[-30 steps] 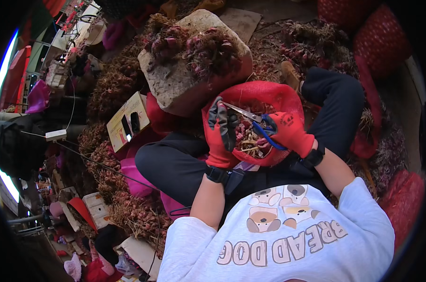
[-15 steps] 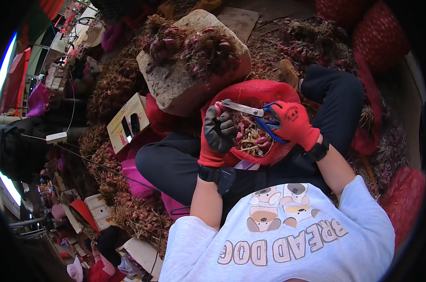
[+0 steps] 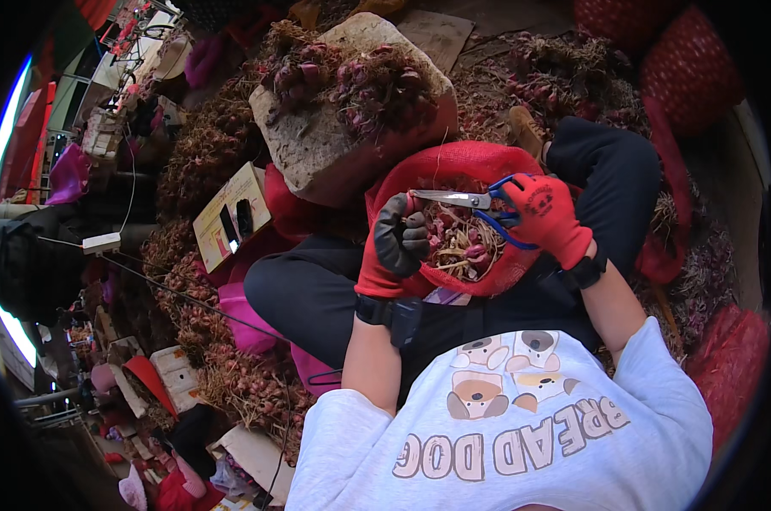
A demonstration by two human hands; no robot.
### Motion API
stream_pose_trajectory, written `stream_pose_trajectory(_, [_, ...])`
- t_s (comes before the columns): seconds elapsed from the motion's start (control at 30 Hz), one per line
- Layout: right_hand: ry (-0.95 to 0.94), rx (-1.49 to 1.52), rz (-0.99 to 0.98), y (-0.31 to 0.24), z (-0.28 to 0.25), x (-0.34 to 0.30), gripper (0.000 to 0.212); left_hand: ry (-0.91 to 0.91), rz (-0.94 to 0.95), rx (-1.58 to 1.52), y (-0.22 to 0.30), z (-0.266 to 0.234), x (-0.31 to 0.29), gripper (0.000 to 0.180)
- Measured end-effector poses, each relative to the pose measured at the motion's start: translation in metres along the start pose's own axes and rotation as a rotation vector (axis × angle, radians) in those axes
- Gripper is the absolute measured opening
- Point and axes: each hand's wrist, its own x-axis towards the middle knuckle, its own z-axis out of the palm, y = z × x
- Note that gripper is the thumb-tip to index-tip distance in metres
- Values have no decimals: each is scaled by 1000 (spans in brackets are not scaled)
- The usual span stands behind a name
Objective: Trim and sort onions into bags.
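Note:
My left hand (image 3: pixel 395 249), in a red and black glove, pinches a small red shallot (image 3: pixel 412 203) over a red mesh sack (image 3: pixel 453 166) resting on my lap. My right hand (image 3: pixel 545 215), in a red glove, grips blue-handled scissors (image 3: pixel 466 203) whose blades point left and meet the shallot. Inside the sack lie several trimmed shallots (image 3: pixel 464 245).
A stone block (image 3: pixel 321 149) ahead carries bunches of shallots (image 3: pixel 377 85) with dry roots. Heaps of shallots (image 3: pixel 232 375) lie at the left, more at the upper right (image 3: pixel 564 81). Filled red mesh bags (image 3: pixel 730 358) stand right. A cardboard piece (image 3: pixel 230 217) lies left.
My left hand rose from inside the sack to its rim with a shallot. My right hand swung the scissors up and level, blades now at the shallot.

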Motion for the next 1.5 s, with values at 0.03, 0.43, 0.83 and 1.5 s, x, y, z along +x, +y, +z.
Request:
stream_pose_trajectory(0.03, [-2, -2, -18, 2, 0, 0, 46, 1, 0, 1, 1, -1, -1, 28])
stream_pose_trajectory(0.43, [-2, 236, 57, -3, 19, -5, 39, 54, 7, 134, -5, 2, 2, 29])
stream_pose_trajectory(0.83, [-16, 108, 31, -3, 14, -4, 39, 113, -13, 56, 0, -3, 3, 34])
stream_pose_trajectory(1.5, [-114, 389, 205, -3, 19, 4, 27, 259, 891, 1042, -23, 33, -9, 34])
